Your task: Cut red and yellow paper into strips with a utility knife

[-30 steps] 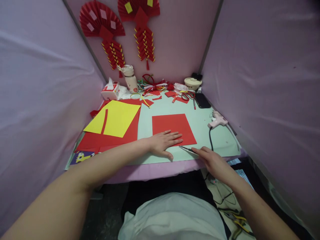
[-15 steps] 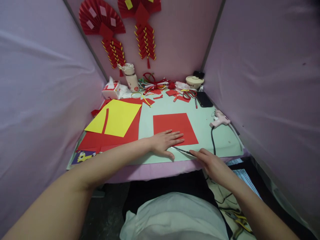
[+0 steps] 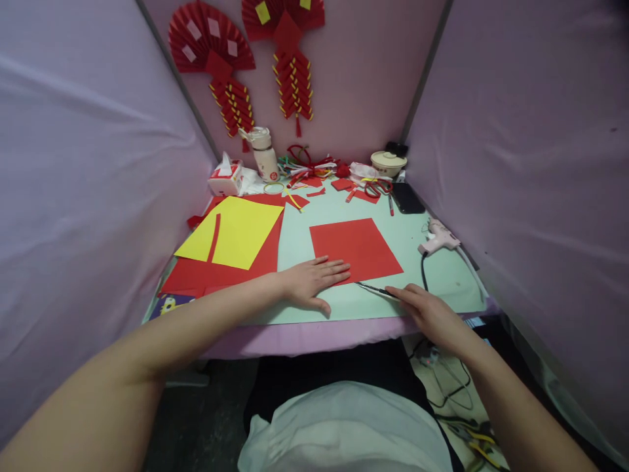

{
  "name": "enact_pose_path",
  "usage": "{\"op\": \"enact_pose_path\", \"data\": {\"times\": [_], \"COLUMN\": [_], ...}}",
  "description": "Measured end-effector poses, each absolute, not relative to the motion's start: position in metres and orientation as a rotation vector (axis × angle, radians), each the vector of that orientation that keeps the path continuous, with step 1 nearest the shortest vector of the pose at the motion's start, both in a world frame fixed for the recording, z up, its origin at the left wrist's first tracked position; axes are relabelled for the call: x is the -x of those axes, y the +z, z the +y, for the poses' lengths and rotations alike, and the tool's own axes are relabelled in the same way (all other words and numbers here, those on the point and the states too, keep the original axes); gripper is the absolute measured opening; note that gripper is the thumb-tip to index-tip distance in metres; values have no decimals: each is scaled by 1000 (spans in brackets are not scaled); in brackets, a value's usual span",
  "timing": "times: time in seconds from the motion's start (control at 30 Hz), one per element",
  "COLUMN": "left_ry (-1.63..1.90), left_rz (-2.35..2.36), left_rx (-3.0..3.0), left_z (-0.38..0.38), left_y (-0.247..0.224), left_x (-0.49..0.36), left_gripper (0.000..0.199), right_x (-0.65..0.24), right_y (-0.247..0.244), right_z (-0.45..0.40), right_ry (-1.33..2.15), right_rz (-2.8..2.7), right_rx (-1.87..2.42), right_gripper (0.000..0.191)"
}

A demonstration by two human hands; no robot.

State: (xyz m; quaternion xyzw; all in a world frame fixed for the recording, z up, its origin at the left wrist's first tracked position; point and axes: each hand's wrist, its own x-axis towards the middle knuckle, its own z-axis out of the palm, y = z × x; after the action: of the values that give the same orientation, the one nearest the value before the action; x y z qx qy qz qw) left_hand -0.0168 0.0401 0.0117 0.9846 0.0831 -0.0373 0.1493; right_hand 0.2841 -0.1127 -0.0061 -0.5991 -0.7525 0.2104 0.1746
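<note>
A red sheet of paper (image 3: 366,246) lies in the middle of the pale green tabletop (image 3: 295,229). Spread flat over its near left corner is my left hand (image 3: 312,282), fingers stretched out and thumb apart. At the near edge of the sheet, my right hand (image 3: 422,308) is closed around a slim craft knife (image 3: 378,289) with a dark handle and a silvery blade. The blade points left, its tip by the paper's edge; whether it touches the paper I cannot tell.
Yellow paper (image 3: 240,233) lies on larger red sheets (image 3: 187,278) at left. A glue gun (image 3: 437,237) and a phone (image 3: 407,198) are at right. Red-handled scissors (image 3: 378,189), a bottle (image 3: 265,156), a tissue box (image 3: 226,178) and a lidded bowl (image 3: 388,162) stand behind.
The red sheet has turned slightly, its near right corner swinging away from me. My left hand has slid left along it. My right hand has moved right with the knife.
</note>
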Motion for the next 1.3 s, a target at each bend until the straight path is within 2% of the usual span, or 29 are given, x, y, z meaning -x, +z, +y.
{"op": "enact_pose_path", "data": {"times": [0.67, 1.3], "left_ry": [-154, -170], "left_rz": [293, 333], "left_rx": [-2749, -2649], "left_z": [41, 42], "left_y": [10, 12], "left_x": [19, 18], "left_gripper": [109, 112], "right_x": [-263, -236], "right_y": [4, 2], "right_z": [-106, -102], "right_ry": [651, 653], "right_rz": [-2260, -2321], "right_rx": [1611, 1535], "right_gripper": [50, 54]}}
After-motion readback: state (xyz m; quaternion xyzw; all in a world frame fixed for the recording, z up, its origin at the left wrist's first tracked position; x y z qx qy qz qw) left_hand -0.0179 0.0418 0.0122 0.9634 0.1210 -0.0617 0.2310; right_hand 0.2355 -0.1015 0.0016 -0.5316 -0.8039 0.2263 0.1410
